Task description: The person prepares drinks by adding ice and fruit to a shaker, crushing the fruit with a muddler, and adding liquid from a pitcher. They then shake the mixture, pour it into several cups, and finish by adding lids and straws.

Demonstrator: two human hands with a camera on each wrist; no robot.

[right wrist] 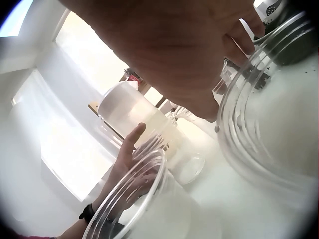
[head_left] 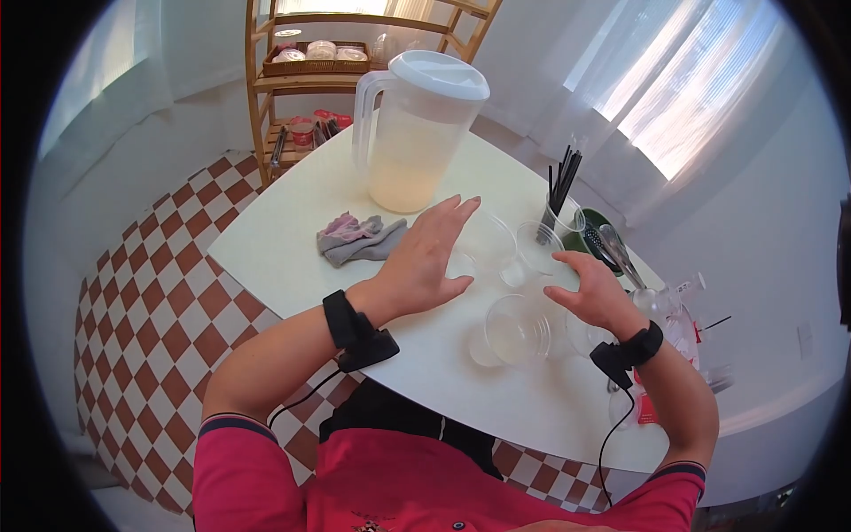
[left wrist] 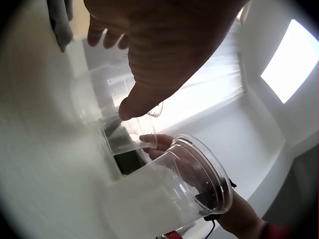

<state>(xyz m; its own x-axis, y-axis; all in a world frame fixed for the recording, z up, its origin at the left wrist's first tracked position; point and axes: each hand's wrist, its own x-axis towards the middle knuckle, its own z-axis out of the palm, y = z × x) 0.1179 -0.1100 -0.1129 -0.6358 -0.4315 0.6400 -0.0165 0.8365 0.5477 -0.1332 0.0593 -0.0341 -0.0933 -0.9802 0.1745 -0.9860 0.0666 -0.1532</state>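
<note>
In the head view my left hand [head_left: 425, 262] is held over the table with fingers spread, beside a clear plastic cup [head_left: 489, 241]. My right hand [head_left: 596, 291] hovers to the right, thumb and forefinger apart, near a second clear cup [head_left: 537, 252]. Nothing sits within either hand's fingers. Another clear cup [head_left: 516, 332] stands between the hands, closer to my body; the left wrist view shows its ridged rim [left wrist: 219, 174] large. The right wrist view has a cup [right wrist: 269, 119] close beside the right hand [right wrist: 164, 50].
A lidded pitcher [head_left: 417, 142] of pale liquid stands at the back of the white table [head_left: 425, 346]. Left of the cups lies a crumpled grey and pink cloth [head_left: 359, 238]. Black straws [head_left: 563, 182] in a cup and a green container [head_left: 596, 239] with utensils occupy the right side.
</note>
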